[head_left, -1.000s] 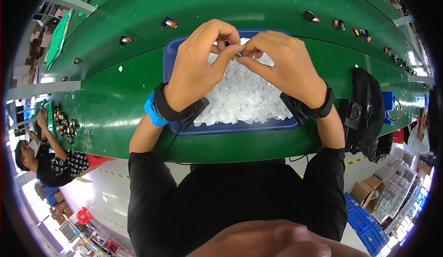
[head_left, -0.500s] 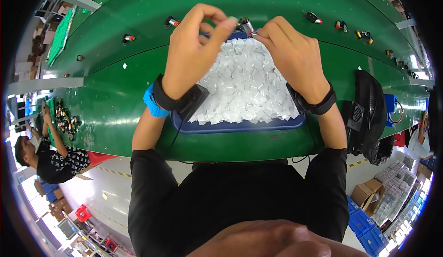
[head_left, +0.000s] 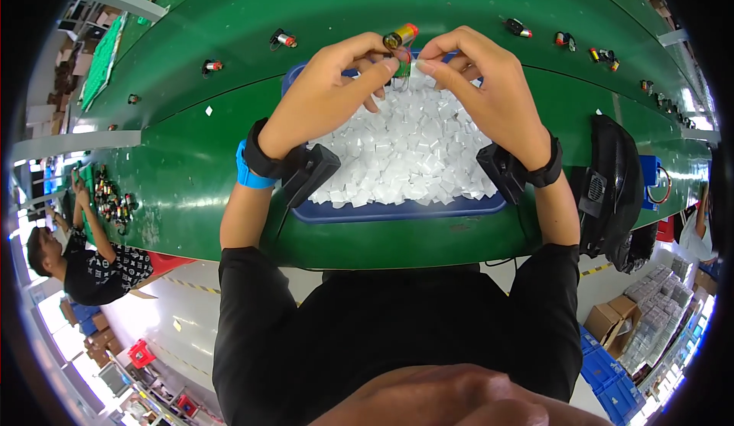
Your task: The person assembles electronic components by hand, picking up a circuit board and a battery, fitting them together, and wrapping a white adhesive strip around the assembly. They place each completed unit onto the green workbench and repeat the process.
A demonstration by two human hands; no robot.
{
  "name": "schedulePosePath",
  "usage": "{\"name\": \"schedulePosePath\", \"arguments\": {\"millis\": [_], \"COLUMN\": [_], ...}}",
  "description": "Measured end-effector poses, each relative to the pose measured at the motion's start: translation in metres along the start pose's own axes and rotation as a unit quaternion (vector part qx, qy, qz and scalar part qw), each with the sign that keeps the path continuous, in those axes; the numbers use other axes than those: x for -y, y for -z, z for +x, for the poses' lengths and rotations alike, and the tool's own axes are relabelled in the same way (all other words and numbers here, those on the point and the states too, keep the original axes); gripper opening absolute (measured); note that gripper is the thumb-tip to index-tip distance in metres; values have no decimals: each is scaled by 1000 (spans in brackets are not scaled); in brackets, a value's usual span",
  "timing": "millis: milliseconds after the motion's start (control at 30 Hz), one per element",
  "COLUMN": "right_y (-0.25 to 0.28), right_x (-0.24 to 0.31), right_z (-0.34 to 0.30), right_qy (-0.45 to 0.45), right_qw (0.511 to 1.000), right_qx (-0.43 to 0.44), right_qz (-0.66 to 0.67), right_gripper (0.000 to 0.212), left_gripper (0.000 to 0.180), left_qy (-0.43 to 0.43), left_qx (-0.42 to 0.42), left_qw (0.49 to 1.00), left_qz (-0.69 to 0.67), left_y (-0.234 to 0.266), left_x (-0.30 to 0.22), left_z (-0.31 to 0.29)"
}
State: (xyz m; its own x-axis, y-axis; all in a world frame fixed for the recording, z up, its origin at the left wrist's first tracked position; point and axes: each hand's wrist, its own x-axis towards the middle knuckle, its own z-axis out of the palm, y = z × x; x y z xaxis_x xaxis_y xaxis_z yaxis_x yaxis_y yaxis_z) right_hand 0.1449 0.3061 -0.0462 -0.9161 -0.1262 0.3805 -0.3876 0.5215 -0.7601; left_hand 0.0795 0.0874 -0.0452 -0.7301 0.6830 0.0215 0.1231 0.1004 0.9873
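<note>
Head view: both hands have risen from over the blue tray (head_left: 397, 210) of white pieces to its far edge; left hand (head_left: 329, 97) fingers pinch a small brass motor (head_left: 401, 36), right hand (head_left: 489, 90) fingers pinch a white piece against it

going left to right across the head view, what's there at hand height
co-worker's pile of small parts → blue wristband → left hand → small motor → right hand → black fan-like device
</note>
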Motion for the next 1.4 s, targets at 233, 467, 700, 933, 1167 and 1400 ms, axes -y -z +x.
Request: {"name": "schedulePosePath", "arguments": {"millis": [233, 467, 700, 933, 1167, 1400], "right_y": [2, 5, 19, 10, 10, 14], "right_x": [-6, 1, -3, 4, 6, 14], "right_z": [0, -2, 4, 1, 1, -1], "right_qy": [11, 26, 18, 110, 79, 125], "right_qw": [999, 999, 999, 994, 996, 985], "right_qx": [32, 30, -17, -16, 15, -22], "right_qz": [-39, -4, -27, -17, 39, -114], "right_gripper": [13, 13, 11, 20, 21, 25], "left_gripper": [25, 27, 32, 37, 38, 31], "left_qy": [-9, -2, 14, 20, 22, 5], "left_qx": [-6, -27, -2, 38, 30, -13], "left_qw": [999, 998, 1000, 998, 999, 996], "left_qz": [51, 62, -24, -45, -35, -83], "left_y": [-9, -8, -2, -1, -3, -6], "left_x": [-3, -3, -4, -7, -5, -7], "left_z": [-3, -3, -1, -3, -2, -2]}}
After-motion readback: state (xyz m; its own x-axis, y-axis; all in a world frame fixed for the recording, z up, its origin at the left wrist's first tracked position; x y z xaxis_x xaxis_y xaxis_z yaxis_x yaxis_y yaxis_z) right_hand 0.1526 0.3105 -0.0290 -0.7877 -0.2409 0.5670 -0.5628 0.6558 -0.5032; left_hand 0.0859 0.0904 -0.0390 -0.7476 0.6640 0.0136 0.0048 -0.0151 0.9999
